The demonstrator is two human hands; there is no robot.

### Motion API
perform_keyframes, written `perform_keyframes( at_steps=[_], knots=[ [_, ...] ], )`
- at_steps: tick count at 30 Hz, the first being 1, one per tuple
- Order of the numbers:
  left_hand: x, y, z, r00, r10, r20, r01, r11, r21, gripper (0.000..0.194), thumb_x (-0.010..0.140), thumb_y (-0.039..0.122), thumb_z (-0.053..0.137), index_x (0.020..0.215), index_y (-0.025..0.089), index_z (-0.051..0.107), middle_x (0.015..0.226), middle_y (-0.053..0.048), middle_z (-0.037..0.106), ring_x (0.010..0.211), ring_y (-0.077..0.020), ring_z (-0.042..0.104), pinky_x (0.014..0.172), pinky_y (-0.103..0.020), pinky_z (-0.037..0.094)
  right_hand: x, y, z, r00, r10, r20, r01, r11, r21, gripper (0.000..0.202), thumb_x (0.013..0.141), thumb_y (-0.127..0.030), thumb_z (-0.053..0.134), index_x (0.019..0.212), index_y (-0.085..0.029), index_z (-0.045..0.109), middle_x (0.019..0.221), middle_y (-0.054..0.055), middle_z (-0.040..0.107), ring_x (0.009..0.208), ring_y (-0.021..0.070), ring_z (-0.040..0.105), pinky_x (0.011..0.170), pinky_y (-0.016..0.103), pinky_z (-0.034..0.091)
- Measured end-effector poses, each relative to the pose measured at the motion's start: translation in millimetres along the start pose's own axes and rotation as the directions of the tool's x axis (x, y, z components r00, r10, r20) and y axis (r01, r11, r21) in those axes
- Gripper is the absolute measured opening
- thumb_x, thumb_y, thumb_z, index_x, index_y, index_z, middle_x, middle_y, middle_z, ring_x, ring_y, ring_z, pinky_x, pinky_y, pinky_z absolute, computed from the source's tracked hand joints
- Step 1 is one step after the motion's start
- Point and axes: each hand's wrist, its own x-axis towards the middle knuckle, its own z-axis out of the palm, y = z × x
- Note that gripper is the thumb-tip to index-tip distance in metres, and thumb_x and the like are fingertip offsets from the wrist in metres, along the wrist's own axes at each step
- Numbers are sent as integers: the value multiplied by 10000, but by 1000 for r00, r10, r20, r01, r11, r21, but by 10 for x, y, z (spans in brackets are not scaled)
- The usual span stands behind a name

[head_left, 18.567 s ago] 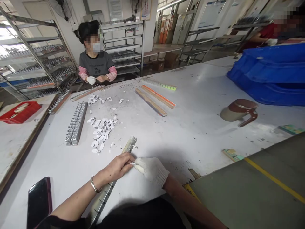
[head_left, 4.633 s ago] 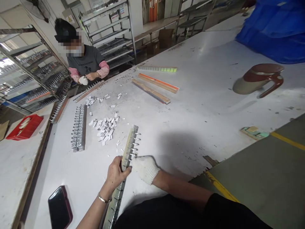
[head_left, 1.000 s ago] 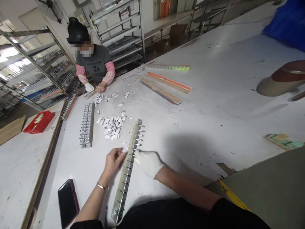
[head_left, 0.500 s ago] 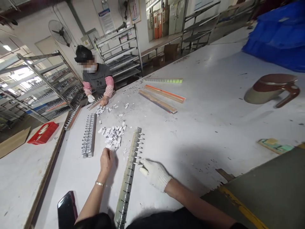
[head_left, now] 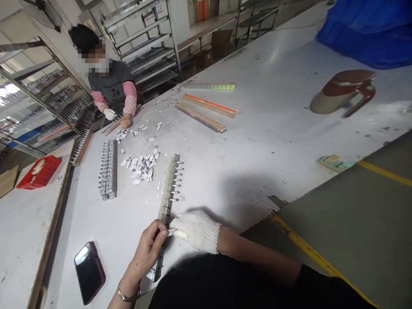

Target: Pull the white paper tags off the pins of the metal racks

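My left hand (head_left: pixel 149 244), bare with a bracelet at the wrist, pinches a small white piece (head_left: pixel 170 232) between thumb and fingertips. Touching it from the other side is my right hand (head_left: pixel 197 231) in a white knitted glove, its fingers closed on a small silver part that is mostly hidden. Both hands are over the lower half of a long narrow strip (head_left: pixel 168 191) with dark slots along it. Several slim silver parts (head_left: pixel 177 185) stick out from the strip's upper right side. Beyond my left hand lies a loose pile of white pieces (head_left: pixel 143 167).
A double row of silver parts (head_left: pixel 108 169) stands left of the pile. A phone (head_left: pixel 88 272) lies at lower left, a red bin (head_left: pixel 39 172) farther left. Wooden strips (head_left: pixel 201 116), a brown jug (head_left: pixel 343 92) and blue cloth (head_left: pixel 363 34) are farther off. A co-worker (head_left: pixel 112 88) works opposite.
My left hand has come from beside the white pile to the strip, meeting my gloved right hand, which moved down along it. One fewer silver part shows on the strip. The view has tilted down.
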Motion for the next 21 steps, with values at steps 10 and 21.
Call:
perform_keyframes(
  at_steps=[10, 21],
  knots=[
    [42, -80, 369, 991, -61, -123, 52, 996, -76, 354, 954, 562, 528, 837, 229, 537, 636, 21, 519, 559, -138, 484, 570, -278, 425, -93, 99, 110, 999, -34, -41, 33, 999, -43, 468, 990, -585, 447, 881, -197, 686, 846, 51, 707, 731, 193, 634, 612, 311, 360],
    [509, -507, 8, 950, 105, -294, 42, 891, 453, 450, 966, 541, 505, 1214, 177, 596, 812, -28, 636, 718, -218, 637, 676, -349, 525, 351, 227, 242, 941, 338, 21, -333, 935, -119, 329, 998, -270, 413, 964, -142, 714, 885, 147, 743, 801, 247, 709, 679, 330, 503]
  ],
)
